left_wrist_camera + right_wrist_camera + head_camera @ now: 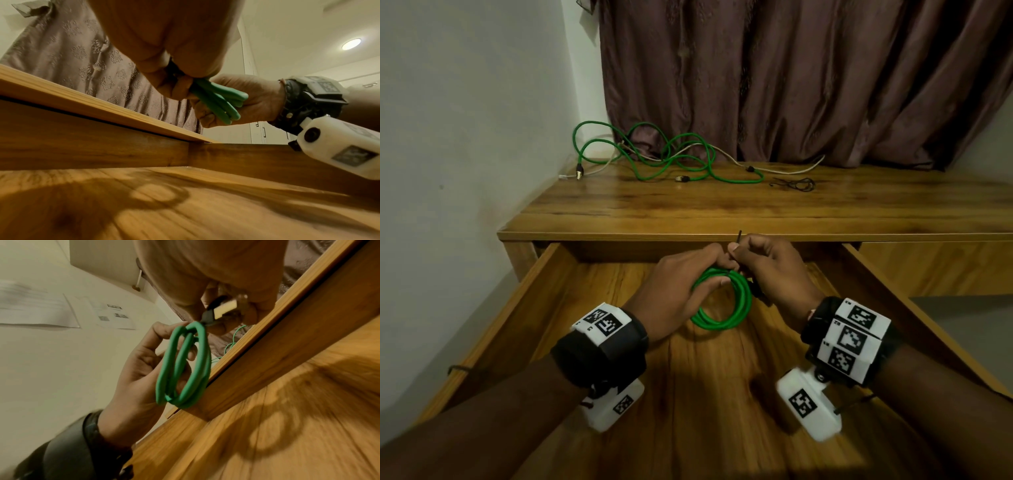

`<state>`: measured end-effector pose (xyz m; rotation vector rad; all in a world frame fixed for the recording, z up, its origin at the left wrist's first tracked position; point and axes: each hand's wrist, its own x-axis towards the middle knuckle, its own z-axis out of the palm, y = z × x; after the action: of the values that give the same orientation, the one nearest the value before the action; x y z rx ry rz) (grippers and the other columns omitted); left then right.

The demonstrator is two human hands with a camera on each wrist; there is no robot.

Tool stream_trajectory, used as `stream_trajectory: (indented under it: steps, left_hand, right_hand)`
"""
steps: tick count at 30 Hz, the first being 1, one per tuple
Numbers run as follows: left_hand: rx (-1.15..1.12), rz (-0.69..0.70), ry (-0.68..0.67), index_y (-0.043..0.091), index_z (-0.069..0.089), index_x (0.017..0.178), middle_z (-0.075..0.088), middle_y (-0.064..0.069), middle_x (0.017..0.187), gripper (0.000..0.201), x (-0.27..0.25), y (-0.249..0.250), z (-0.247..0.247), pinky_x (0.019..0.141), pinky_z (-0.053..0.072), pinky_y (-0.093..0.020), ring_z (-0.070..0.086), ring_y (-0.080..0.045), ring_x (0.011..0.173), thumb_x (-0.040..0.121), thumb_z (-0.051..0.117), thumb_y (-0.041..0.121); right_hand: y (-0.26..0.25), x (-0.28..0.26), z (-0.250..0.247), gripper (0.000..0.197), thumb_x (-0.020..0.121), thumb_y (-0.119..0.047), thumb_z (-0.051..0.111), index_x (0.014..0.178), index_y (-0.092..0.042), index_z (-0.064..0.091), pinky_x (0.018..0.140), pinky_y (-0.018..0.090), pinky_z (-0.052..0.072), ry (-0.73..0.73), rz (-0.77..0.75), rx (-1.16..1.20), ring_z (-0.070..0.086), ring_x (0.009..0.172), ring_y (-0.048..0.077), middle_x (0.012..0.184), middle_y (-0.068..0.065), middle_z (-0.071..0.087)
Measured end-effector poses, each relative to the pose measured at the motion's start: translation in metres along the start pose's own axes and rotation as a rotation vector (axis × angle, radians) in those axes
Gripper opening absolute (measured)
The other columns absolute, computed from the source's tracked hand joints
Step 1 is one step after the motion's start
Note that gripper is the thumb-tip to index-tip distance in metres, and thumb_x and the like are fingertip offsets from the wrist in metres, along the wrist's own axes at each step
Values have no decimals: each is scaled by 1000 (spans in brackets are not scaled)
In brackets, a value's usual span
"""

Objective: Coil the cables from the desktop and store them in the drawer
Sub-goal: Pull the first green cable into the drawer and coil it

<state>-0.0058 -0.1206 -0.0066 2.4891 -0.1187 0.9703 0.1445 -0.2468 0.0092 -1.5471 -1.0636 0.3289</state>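
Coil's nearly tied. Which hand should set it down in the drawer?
Probably the left. The left hand already grips the green coil over the open drawer, while the right hand only pinches the thin black tie and can let go.

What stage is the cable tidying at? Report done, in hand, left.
Done: the drawer is open, and one green coil is wound. In hand: the left hand grips that coil over the drawer while the right hand pinches a thin black tie at it. Left: the tangled cables on the desktop.
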Motion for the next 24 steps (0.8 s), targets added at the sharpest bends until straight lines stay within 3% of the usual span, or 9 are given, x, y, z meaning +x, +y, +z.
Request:
stream_trajectory:
  steps: [3, 7, 10, 13, 19, 22, 24]
  left_hand:
    - [-20, -12, -37, 18, 60, 109, 71, 12, 114, 9, 2, 0, -1, 88, 51, -20, 65, 3, 110, 102, 65, 18]
    - [1, -35, -86, 29, 53, 110, 70, 16, 117, 14, 2, -1, -5, 88, 50, -17, 64, 4, 112, 104, 63, 21]
    - [72, -41, -89, 28, 55, 112, 63, 17, 114, 11, -1, -7, -5, 85, 49, -19, 61, 4, 108, 104, 62, 25]
    - [110, -41, -64, 26, 56, 115, 51, 13, 118, 14, -3, -11, -4, 89, 51, -24, 56, 0, 109, 102, 63, 27]
    - [60, -22, -63, 22, 59, 116, 61, 10, 117, 12, -2, -8, -3, 90, 53, -32, 61, -5, 112, 104, 61, 23]
    - [45, -23, 3, 17, 62, 114, 63, 10, 111, 11, -1, -8, -7, 89, 52, -27, 62, -5, 109, 104, 62, 22]
    - [43, -21, 20, 15, 63, 112, 63, 9, 110, 11, 0, -9, -9, 88, 51, -26, 62, -7, 107, 103, 63, 20]
  right_hand:
    - [1, 1, 1, 34, 104, -24, 61, 72, -10, 64, 45, 14, 33, 30, -2, -87, 49, 43, -1, 53, -12, 58]
    - [1, 2, 2, 38, 103, -26, 63, 67, -16, 65, 40, 23, 33, -3, 70, 0, 47, 40, 13, 53, 0, 56]
    - [7, 5, 1, 38, 101, -27, 65, 66, -13, 66, 43, 27, 35, -29, 134, 40, 49, 45, 19, 60, 9, 59]
    - [9, 8, 0, 36, 101, -28, 66, 68, -14, 66, 47, 28, 38, -63, 163, 22, 51, 48, 14, 63, 7, 62]
    - [8, 4, -3, 37, 102, -36, 65, 73, -13, 63, 46, 26, 41, -57, 155, -56, 56, 50, 13, 59, 0, 61]
    - [4, 1, -3, 26, 103, -38, 62, 88, -17, 68, 54, 22, 46, 17, 72, -151, 65, 59, 5, 71, -6, 69]
    - [-1, 0, -4, 17, 103, -37, 60, 97, -23, 69, 60, 22, 50, 40, -36, -219, 67, 74, 2, 85, -9, 71]
